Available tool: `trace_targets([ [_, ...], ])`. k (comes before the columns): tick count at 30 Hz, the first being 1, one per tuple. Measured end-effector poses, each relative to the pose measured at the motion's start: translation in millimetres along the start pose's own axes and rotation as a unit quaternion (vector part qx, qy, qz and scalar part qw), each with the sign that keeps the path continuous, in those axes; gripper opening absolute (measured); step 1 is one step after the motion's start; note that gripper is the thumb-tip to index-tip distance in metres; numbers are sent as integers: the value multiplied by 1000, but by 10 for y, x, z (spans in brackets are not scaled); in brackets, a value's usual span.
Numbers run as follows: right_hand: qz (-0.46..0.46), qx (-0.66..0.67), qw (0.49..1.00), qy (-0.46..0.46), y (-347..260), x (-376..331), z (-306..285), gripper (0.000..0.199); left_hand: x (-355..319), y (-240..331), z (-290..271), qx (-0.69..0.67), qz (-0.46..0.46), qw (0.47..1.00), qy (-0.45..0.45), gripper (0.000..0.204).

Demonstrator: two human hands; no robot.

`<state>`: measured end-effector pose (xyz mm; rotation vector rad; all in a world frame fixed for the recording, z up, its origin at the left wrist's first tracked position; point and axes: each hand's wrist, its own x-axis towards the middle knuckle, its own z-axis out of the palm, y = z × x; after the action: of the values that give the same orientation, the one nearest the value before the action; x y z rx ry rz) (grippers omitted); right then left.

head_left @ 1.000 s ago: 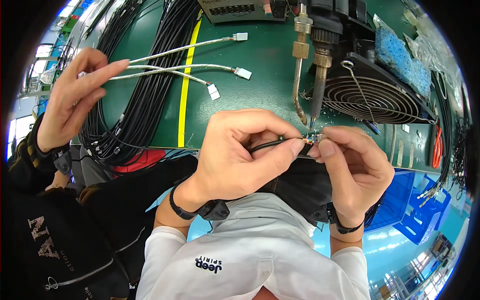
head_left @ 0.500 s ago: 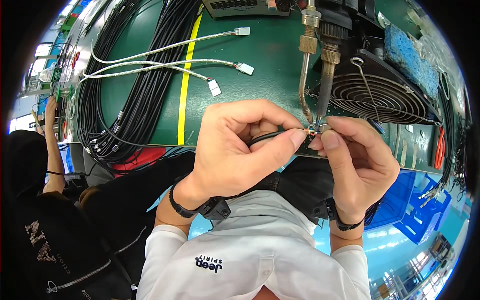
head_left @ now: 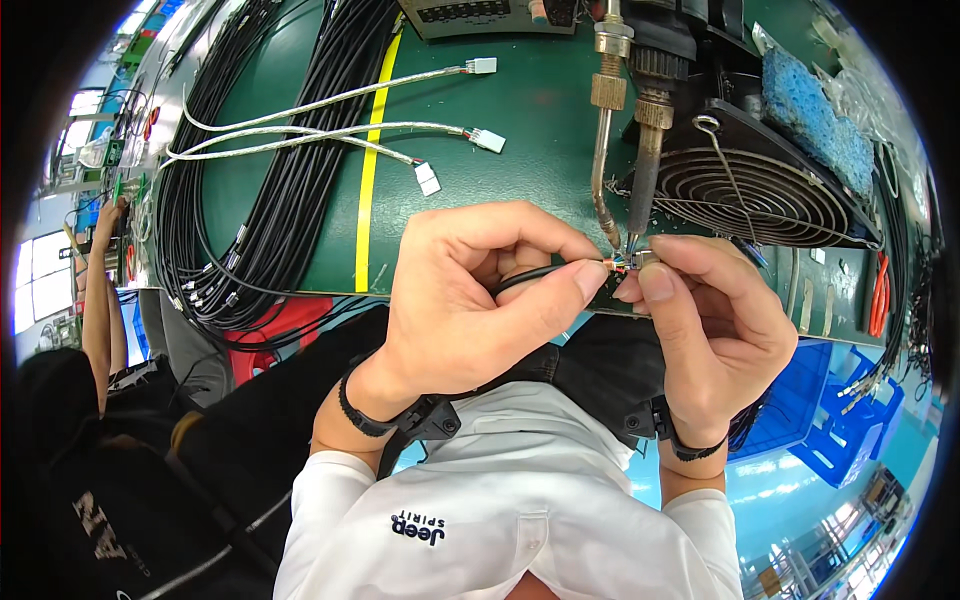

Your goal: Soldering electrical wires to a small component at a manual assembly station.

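Note:
My left hand [head_left: 462, 305] pinches a black cable [head_left: 522, 277] between thumb and forefinger, close to its stripped end. Short coloured wires [head_left: 620, 262] stick out of that end toward the right. Between the thumb and forefinger of my right hand [head_left: 722, 325] is a small metal connector [head_left: 645, 258], mostly covered by the fingertips. The wires meet the connector in the gap between both hands. Right above this spot, a soldering iron [head_left: 645, 165] points down with its tip at the joint. Beside it, a bent metal feed tube [head_left: 600, 170] ends close to the same place.
A round-grilled fan [head_left: 755, 190] and a blue sponge [head_left: 815, 115] stand right of the iron. White-plugged cables [head_left: 330, 132] and a thick black cable bundle [head_left: 270, 210] lie left on the green table [head_left: 520, 105]. At far left, a co-worker's arm [head_left: 97, 300] reaches up.
The iron and feed tube appear slightly further left in the picture, over nearly still hands. At the left, the co-worker's head and body have shifted down.

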<state>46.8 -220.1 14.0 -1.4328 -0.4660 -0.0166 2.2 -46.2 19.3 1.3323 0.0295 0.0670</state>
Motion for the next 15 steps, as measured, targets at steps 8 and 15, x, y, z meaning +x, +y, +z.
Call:
trace_targets([
  [8,-8,-13,1000,-28,8,-6,-32,25,-15,-10,-14,43,11,999,4,7],
  [15,17,9,999,-28,-11,-8,-44,24,-17,26,14,46,-12,999,0,8],
])
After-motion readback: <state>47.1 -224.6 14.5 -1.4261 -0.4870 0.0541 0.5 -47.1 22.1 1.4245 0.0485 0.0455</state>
